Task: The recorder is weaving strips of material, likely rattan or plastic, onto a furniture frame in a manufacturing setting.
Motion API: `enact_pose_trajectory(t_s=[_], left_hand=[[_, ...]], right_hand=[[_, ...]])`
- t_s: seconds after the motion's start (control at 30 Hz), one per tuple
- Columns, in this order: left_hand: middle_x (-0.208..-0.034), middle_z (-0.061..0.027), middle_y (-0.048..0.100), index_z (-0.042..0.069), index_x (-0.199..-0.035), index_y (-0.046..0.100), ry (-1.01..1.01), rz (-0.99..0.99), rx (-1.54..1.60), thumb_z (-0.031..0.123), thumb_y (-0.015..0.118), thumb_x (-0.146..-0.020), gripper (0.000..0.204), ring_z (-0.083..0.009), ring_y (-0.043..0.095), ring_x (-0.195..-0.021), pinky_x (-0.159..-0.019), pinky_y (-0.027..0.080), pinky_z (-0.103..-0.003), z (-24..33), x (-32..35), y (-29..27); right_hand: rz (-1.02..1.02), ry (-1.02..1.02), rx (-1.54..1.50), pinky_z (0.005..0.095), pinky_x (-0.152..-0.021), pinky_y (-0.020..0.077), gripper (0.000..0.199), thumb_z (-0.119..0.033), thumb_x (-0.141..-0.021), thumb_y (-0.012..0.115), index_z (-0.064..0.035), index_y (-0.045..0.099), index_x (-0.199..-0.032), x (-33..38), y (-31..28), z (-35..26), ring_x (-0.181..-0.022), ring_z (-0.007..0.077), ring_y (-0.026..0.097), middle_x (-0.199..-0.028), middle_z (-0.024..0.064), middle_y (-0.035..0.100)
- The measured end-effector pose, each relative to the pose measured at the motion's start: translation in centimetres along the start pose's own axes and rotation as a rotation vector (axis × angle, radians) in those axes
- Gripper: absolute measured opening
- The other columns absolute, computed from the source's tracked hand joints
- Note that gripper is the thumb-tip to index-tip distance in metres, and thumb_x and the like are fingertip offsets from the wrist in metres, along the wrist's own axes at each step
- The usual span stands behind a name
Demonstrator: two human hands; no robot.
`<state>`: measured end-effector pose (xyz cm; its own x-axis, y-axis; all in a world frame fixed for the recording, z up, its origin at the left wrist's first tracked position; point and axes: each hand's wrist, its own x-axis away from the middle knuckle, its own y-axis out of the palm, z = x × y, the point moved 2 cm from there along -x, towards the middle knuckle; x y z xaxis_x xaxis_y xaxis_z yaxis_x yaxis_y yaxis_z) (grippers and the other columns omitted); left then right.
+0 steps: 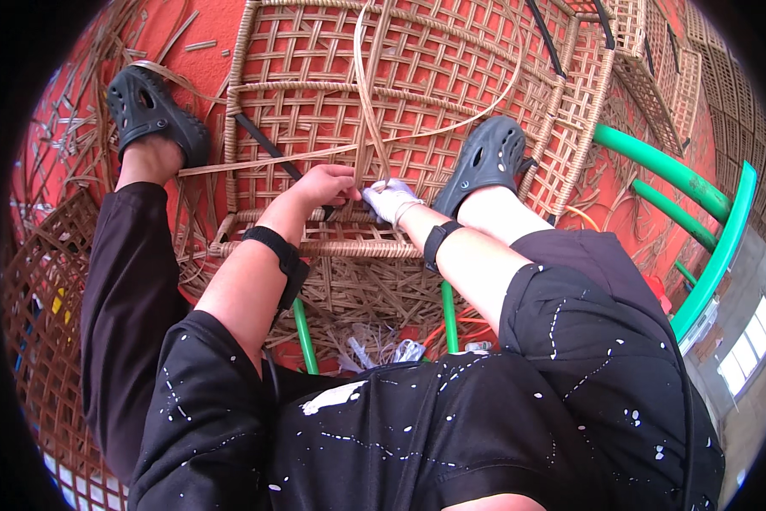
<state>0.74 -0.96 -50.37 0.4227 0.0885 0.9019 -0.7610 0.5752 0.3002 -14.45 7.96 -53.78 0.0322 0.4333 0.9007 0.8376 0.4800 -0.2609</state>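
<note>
Shoe (153, 111) at ten o'clock. Left hand (325, 186) at eleven curls by cane strips (367, 92); gloved right hand (390, 203) at twelve curls beside them; whether either grips, I cannot tell. Woven panel (438, 103) lies beneath both, at twelve.

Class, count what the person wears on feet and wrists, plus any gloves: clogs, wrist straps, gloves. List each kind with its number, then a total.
Clogs: 2
Wrist straps: 2
White glove: 1
Total: 5

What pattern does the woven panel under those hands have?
The woven panel has an open tan lattice, shown in the head view.
</note>
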Motion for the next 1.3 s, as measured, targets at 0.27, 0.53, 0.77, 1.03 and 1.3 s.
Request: enact_pose_trajectory(t_s=[0.27,0.53,0.77,1.03,1.3], left_hand=[[-0.072,0.0002,0.062,0.006,-0.119,0.059,0.127,-0.032,0.017,0.013,0.057,-0.091,0.029,-0.0052,0.055,-0.053,-0.05,0.047,-0.02,-0.9,-1.2,-0.1],[-0.073,-0.0034,0.065,0.001,-0.103,0.065,0.173,0.128,-0.094,0.019,0.063,-0.086,0.025,-0.0106,0.063,-0.062,-0.054,0.052,-0.024,-1.0,-1.4,0.3],[-0.058,-0.0088,0.064,-0.002,-0.081,0.067,0.179,0.309,-0.487,0.029,0.061,-0.085,0.032,-0.0159,0.065,-0.053,-0.055,0.053,-0.029,0.2,-0.6,-0.4],[-0.059,-0.0084,0.063,-0.003,-0.075,0.064,0.061,0.03,-0.924,0.018,0.058,-0.085,0.025,-0.017,0.062,-0.049,-0.047,0.051,-0.03,-0.4,-0.2,0.1],[-0.06,-0.0008,0.058,0.001,-0.083,0.065,-0.141,-0.027,-0.263,0.015,0.064,-0.083,0.014,-0.0084,0.051,-0.044,-0.041,0.043,-0.022,-2.0,0.3,-0.5]], right_hand=[[-0.118,0.039,-0.078,0.026,-0.049,0.0451,0.031,-0.031,-0.09,0.05,-0.0047,0.064,-0.081,1.2,-0.7,-0.9,-0.049,0.0124,0.056,-0.064,0.0043,0.063],[-0.101,0.104,-0.099,0.0335,-0.063,0.05,0.035,-0.035,-0.088,0.048,-0.0045,0.064,-0.08,1.1,-0.6,-1.0,-0.06,0.02,0.064,-0.065,0.0079,0.065],[-0.121,0.136,-0.232,0.0257,-0.047,0.0447,0.028,-0.028,-0.09,0.053,-0.0043,0.064,-0.08,1.4,-0.7,-1.3,-0.046,0.0112,0.055,-0.061,0.0037,0.062],[-0.164,0.075,-0.339,0.0244,-0.048,0.0456,0.031,-0.03,-0.092,0.05,-0.0043,0.064,-0.081,1.8,-0.9,-1.6,-0.05,0.0109,0.057,-0.063,0.0032,0.063],[-0.195,0.154,-0.669,0.0235,-0.047,0.0433,0.032,-0.032,-0.092,0.051,-0.0027,0.062,-0.095,2.0,-2.1,-3.4,-0.055,0.0108,0.056,-0.077,0.0057,0.064]])
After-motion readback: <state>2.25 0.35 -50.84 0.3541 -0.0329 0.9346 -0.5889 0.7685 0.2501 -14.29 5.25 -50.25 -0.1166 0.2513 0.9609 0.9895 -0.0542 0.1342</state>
